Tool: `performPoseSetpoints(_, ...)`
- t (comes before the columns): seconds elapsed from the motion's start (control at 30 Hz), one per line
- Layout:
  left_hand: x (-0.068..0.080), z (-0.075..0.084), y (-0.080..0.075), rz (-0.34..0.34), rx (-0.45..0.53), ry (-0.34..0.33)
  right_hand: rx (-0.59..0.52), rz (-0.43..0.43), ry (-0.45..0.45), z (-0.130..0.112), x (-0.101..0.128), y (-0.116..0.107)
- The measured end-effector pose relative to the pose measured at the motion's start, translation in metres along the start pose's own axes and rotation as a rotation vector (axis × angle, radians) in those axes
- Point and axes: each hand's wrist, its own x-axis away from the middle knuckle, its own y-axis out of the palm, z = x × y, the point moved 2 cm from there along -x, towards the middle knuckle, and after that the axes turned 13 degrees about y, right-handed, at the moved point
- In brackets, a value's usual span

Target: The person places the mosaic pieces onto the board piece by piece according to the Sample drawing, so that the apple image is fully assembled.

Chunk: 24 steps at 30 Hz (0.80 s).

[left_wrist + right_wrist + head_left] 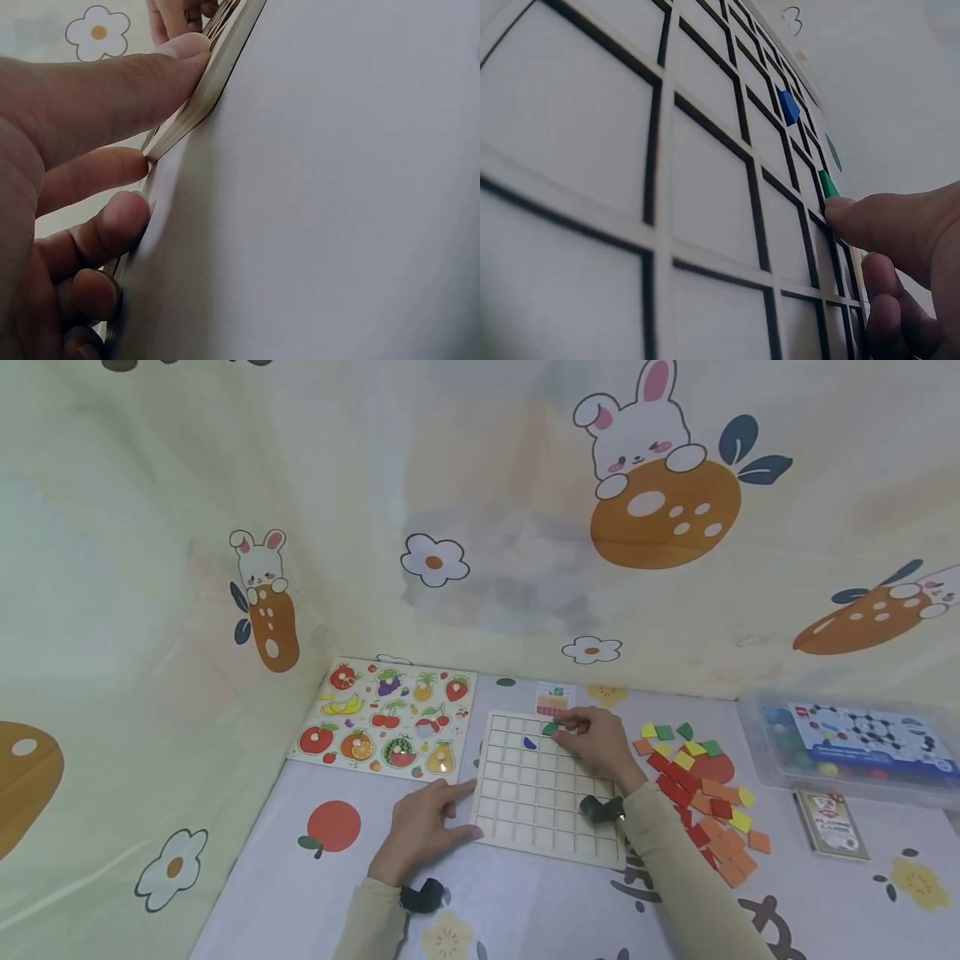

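A pale wooden grid board lies on the table. My left hand rests at its left side, and its thumb and fingertips press against the board's edge. At the top row my right hand pinches a small green piece over a cell. In the right wrist view a fingertip touches the green piece. A blue piece sits in a cell one row nearer and to the left, also seen as the blue piece on the board.
A heap of red, orange, yellow and green pieces lies right of the board. A fruit peg puzzle lies at the left, and a pattern card behind the board. At the far right are a clear plastic box and a card deck. A printed curtain hangs behind.
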Motion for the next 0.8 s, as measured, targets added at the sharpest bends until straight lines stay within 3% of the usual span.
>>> performPoseSetpoints(0.27, 0.0, 0.0, -0.001, 0.001, 0.0, 0.001, -0.018, 0.013, 0.002, 0.002, 0.001, -0.001)
performPoseSetpoints(0.4, -0.001, -0.001, 0.001, -0.004, 0.004, -0.005, -0.053, 0.077, 0.01, 0.008, 0.003, -0.011)
performPoseSetpoints(0.6, -0.001, -0.001, 0.001, -0.011, 0.01, -0.018, -0.03, 0.18, 0.084, 0.028, 0.007, -0.05)
performPoseSetpoints(0.8, -0.001, -0.001, 0.002, -0.017, 0.022, -0.037, 0.073, 0.241, 0.135, 0.065, 0.013, -0.101)
